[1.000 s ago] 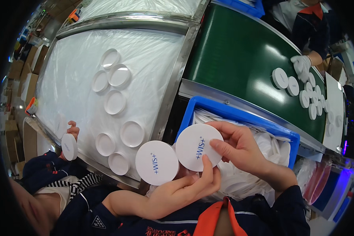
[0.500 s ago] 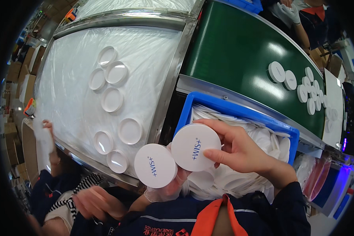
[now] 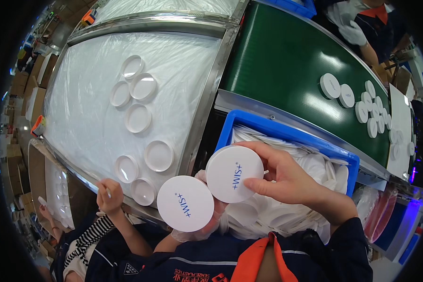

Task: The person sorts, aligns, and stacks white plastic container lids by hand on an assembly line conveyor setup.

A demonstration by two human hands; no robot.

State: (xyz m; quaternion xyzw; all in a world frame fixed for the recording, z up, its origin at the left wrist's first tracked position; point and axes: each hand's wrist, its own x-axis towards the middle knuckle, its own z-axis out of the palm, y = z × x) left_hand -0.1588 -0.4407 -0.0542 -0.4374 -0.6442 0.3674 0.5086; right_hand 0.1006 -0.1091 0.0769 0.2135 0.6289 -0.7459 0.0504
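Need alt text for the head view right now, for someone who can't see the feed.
Two hands each hold a round white lid with blue print: the right hand grips one lid above a blue bin of white parts, the left hand the other lid. Clear dishes lie on a plastic-covered table; more lids ride a green conveyor belt.

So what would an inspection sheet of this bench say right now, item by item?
Surface: table covered in clear plastic sheet; green conveyor belt beside it.
Job's things: two round white lids, upper lid, lower lid.
Clutter: open white lids on the sheet; blue bin of white parts.
Hands: right hand grips the upper lid; left hand, gloved, holds the lower lid.
Cables: nothing seen.
Surroundings: co-worker's hand; capped jars on the belt.
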